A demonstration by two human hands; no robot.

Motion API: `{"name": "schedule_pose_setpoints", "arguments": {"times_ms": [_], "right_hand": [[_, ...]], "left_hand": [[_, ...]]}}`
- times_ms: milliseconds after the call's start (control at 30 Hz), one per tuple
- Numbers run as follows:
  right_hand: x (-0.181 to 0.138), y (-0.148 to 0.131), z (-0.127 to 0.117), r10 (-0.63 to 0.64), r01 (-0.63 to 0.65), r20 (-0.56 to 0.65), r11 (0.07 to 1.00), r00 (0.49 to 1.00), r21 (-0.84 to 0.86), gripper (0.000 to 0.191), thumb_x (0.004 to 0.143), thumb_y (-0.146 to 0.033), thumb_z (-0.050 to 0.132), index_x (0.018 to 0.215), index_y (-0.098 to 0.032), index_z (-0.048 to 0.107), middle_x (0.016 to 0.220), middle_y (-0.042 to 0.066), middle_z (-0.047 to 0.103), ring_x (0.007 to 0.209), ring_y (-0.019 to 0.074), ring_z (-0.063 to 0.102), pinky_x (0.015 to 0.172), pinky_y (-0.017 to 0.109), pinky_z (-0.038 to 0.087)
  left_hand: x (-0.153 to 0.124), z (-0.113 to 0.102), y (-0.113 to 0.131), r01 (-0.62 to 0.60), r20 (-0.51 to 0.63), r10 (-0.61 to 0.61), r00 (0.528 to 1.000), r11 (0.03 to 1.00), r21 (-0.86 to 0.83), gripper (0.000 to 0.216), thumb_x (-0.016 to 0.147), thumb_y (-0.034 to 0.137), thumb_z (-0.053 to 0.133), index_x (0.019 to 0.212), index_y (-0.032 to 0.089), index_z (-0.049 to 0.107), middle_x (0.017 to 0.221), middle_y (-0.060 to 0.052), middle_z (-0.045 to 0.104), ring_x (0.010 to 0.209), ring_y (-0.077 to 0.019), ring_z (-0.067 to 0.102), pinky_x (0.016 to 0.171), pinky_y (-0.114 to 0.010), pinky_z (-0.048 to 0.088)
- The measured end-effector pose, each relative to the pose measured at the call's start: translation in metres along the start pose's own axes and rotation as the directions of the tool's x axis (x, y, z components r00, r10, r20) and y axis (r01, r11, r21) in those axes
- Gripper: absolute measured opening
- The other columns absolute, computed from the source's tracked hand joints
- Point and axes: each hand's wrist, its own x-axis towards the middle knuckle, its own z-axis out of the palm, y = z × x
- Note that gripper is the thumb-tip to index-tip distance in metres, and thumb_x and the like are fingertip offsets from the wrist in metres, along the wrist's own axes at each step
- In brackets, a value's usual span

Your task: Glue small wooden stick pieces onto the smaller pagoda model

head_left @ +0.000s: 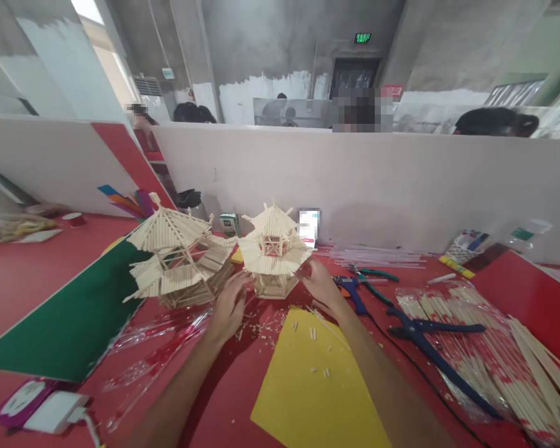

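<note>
A small two-tiered pagoda model [274, 255] built of pale wooden sticks stands upright on the red tabletop, between my hands. My left hand [231, 306] grips its left side, fingers at the lower roof edge. On the opposite side my right hand [321, 286] holds it near the right corner of that roof; some fingertips are hidden behind the model. Left of it stands a larger stick pagoda model [177, 249], its lower roof almost meeting the small one. Yellow card [312, 386] with cut stick pieces lies in front, and crumbs of wood are scattered beside it.
To the right lie a blue glue gun [354, 292] with a cord, green-handled pliers [378, 277], large blue-handled cutters [429, 342] and bagged wooden sticks [490, 354]. A lit phone [309, 227] leans on the white partition [378, 186]. Green board [70, 317] lies left.
</note>
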Motion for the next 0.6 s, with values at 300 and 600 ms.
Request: {"name": "schedule_pose_setpoints", "arguments": {"times_ms": [300,600], "right_hand": [[0.006,-0.011,0.006,-0.014,0.009,-0.096,0.999,0.995,-0.054,0.031,0.091,-0.035,0.048,0.090,-0.014,0.070,0.087,0.010,0.073,0.078,0.0214,0.062,0.070,0.028,0.043],[0.003,-0.050,-0.012,-0.161,0.150,-0.089,0.981,0.983,-0.121,0.027,0.090,-0.035,0.050,0.077,-0.018,0.067,0.078,0.005,0.069,0.072,0.0186,0.058,0.068,0.026,0.039]], "left_hand": [[0.003,-0.003,0.002,0.052,-0.023,-0.055,0.998,0.993,-0.111,0.030,0.095,0.023,0.041,0.113,0.023,0.066,0.134,-0.008,0.059,0.133,-0.0217,0.049,0.113,-0.046,0.037],[0.006,-0.022,0.009,0.051,-0.061,-0.061,0.996,0.986,-0.157,0.031,0.088,0.021,0.043,0.106,0.021,0.068,0.125,-0.008,0.066,0.123,-0.0258,0.057,0.103,-0.047,0.047]]}}
